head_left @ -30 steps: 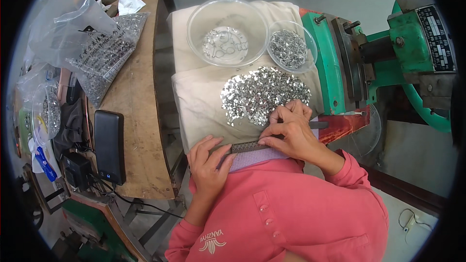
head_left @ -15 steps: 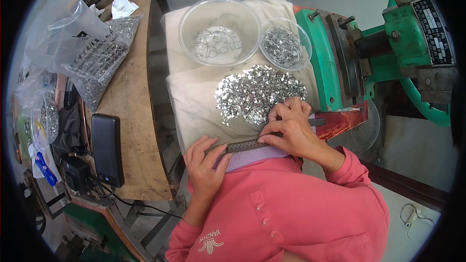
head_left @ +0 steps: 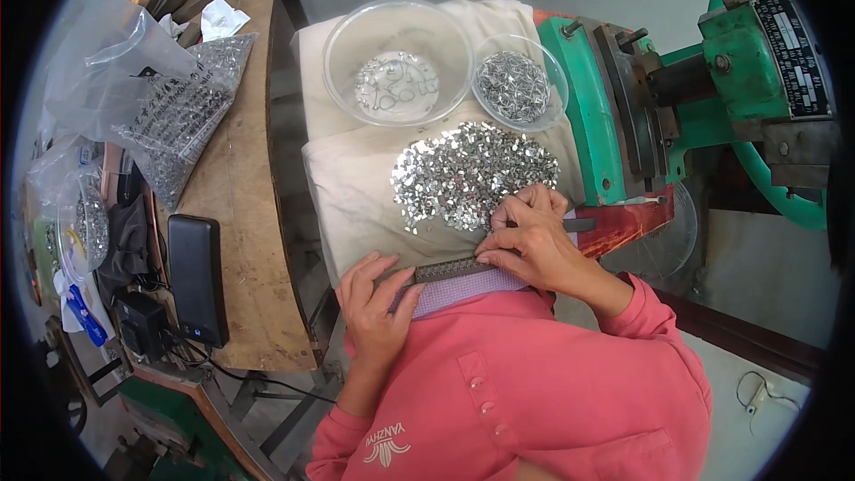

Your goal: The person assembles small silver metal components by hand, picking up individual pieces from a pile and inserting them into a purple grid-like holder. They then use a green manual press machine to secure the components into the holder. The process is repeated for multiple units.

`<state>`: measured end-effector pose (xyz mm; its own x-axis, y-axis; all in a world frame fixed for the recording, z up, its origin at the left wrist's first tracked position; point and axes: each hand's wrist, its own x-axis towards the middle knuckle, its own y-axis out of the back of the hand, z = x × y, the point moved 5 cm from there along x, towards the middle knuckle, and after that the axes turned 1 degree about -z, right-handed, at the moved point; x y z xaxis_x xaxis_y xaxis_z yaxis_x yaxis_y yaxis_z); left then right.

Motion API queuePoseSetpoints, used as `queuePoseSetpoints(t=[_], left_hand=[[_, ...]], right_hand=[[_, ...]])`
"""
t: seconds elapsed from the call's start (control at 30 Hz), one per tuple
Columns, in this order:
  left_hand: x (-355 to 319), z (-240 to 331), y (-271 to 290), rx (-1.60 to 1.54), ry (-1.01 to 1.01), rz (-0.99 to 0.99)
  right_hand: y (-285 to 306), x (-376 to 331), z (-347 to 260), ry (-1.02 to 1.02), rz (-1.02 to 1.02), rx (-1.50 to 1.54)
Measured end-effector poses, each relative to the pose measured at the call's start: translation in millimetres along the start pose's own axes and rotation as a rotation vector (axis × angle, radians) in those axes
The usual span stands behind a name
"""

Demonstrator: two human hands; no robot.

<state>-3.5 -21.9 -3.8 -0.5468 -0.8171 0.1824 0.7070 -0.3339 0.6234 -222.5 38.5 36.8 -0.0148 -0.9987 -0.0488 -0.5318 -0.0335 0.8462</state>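
Observation:
A dark, narrow metal bar with a row of small slots (head_left: 448,269) lies across purple checked cloth (head_left: 472,289) at the near edge of the work surface. My left hand (head_left: 372,307) holds the bar's left end between thumb and forefinger, with the other fingers spread. Over the right part of the bar, my right hand (head_left: 539,236) is closed, thumb and forefinger pressed together at the slots. Whatever is in that pinch is too small to make out. Just beyond the bar spreads a heap of small shiny metal pieces (head_left: 472,169), its near right edge beside my right knuckles.
Behind the heap stand a large clear tub (head_left: 396,116) with a few rings and pieces and a smaller clear bowl (head_left: 514,85) of metal parts. A green press (head_left: 588,116) rises at right. The wooden table (head_left: 249,285) at left carries a black power bank (head_left: 198,281) and plastic bags (head_left: 183,116).
Both hands keep nearly the same place on the bar. The right fingertips have shifted very slightly, and the whole view has moved a little.

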Motion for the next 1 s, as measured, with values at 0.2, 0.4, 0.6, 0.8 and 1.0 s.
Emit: queuePoseSetpoints(t=[0.2, 0.4, 0.6, 0.8, 1.0], left_hand=[[-0.7, -1.4, -0.7, -0.008, 0.002, -0.005], [-0.8, -1.6, -0.4, -0.013, 0.008, -0.019], [-0.1, -0.4, -1.2, -0.001, -0.002, -0.028], [1.6, 0.3, -1.6, 0.005, -0.019, -0.021], [1.7, 0.1, 0.9, 0.008, -0.012, -0.019]], right_hand=[[5.4, -3.6, 1.8, -0.024, -0.019, -0.032], [45.3, 11.7, 10.4, 0.015, 0.136, -0.056], [96.2, 63.2, 41.7, -0.032, 0.458, -0.404], [78.6, 102.7, 61.7, -0.065, 0.259, -0.439], [83.7, 106.2, 57.8, -0.116, 0.258, -0.340]])
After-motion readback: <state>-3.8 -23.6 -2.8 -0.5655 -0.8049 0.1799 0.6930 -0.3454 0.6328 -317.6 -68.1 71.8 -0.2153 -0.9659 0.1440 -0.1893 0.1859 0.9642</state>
